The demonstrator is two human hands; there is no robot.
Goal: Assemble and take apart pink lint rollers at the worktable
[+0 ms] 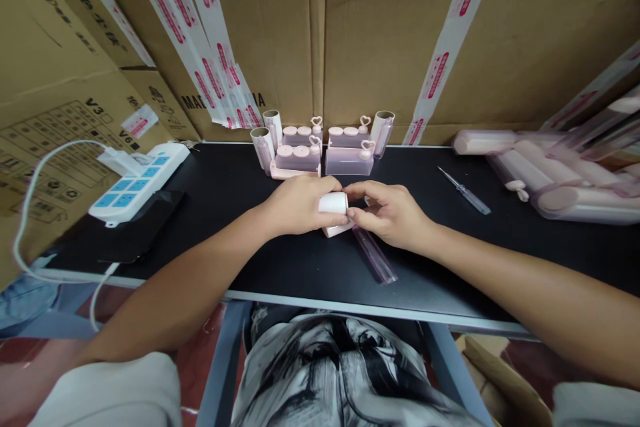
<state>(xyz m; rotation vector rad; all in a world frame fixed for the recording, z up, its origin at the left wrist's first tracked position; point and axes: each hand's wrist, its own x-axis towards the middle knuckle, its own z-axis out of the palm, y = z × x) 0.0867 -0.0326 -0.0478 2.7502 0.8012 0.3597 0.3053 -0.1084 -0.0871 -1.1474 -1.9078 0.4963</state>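
My left hand (pixel 300 205) is closed around a white roll (pixel 333 203) above the middle of the black table. At the roll's right end, my right hand (pixel 393 212) pinches its edge between thumb and fingers. Just under the roll, a pale pink plastic part (pixel 339 229) shows, partly hidden by my hands. A clear purple plastic strip (pixel 376 257) lies slanted on the table below my right hand. Behind my hands stand several pink dispenser-like cases with heart-shaped tops, among them a front left case (pixel 299 159) and a front right case (pixel 349 162).
White rolls such as this hollow one (pixel 384 123) stand beside the cases. A screwdriver (pixel 465 191) lies to the right, near a heap of pink plastic cases (pixel 560 177). At left, a power strip (pixel 143 183) rests by a dark flat device (pixel 150 230). Cardboard (pixel 380 33) walls the back.
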